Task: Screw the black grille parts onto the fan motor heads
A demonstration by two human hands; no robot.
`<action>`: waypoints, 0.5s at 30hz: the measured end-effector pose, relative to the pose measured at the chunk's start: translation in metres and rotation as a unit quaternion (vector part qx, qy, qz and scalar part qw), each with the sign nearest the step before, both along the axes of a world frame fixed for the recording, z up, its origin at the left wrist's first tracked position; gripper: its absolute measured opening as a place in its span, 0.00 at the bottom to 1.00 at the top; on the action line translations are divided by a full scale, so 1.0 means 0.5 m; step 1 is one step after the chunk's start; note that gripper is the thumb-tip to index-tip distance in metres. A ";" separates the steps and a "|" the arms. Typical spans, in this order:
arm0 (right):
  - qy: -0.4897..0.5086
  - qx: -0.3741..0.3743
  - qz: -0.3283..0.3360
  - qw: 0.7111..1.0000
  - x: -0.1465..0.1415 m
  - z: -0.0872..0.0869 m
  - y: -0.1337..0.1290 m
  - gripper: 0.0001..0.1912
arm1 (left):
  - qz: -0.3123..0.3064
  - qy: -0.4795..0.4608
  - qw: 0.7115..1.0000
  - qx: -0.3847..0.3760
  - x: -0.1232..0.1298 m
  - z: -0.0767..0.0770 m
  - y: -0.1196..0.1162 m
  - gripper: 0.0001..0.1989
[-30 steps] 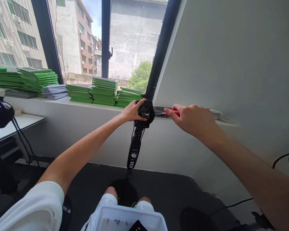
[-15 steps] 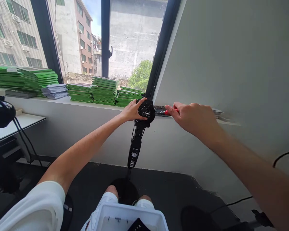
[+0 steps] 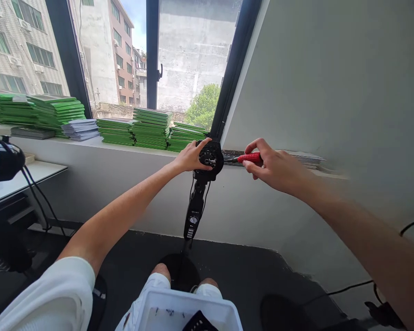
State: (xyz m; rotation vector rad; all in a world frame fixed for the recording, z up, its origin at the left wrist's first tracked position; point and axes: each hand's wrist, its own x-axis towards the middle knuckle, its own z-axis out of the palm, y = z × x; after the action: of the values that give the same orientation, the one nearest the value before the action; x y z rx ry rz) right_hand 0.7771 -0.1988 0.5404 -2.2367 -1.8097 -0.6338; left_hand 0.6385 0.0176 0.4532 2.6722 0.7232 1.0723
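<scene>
A black stand fan without blades or guard stands before me, its round motor head (image 3: 211, 169) at sill height and its control panel (image 3: 192, 220) on the post below. My left hand (image 3: 189, 157) grips the left side of that head, thumb and fingers spread around it. From the right, my right hand (image 3: 271, 163) pinches the red handle of a screwdriver (image 3: 249, 157) between thumb and fingers. The shaft points left at the head's right edge; whether its tip sits in a screw I cannot tell. On my lap rests a white plastic tub (image 3: 189, 296) with small dark screws and a black perforated part (image 3: 199, 322).
Stacks of green booklets (image 3: 152, 128) line the windowsill, with white papers (image 3: 81, 129) among them. More papers (image 3: 305, 159) lie behind my right hand. A white table (image 3: 37, 177) and a black device with cables (image 3: 7, 161) stand left. The fan's round base (image 3: 181, 273) is between my knees.
My right hand has loosened and shifted its fingers on the screwdriver, exposing more of the red handle. My left hand keeps its hold on the fan head.
</scene>
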 end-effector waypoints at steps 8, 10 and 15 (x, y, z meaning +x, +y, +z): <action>-0.144 0.059 -0.093 0.983 -0.024 -0.016 -0.004 0.28 | 0.006 -0.004 1.000 0.005 0.006 -0.002 -0.007 0.56; -0.097 0.038 -0.044 0.994 -0.018 -0.011 -0.004 0.21 | 0.007 -0.005 1.000 0.005 0.006 -0.002 -0.004 0.56; -0.059 0.003 0.002 0.998 -0.009 -0.009 -0.008 0.19 | 0.010 -0.009 1.000 0.005 0.005 -0.004 0.000 0.55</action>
State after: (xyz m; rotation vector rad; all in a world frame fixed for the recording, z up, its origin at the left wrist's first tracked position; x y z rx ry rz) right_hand 0.7726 -0.2026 0.5358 -2.2355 -1.8636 -0.7848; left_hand 0.6411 0.0177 0.4510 2.6647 0.7459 1.1062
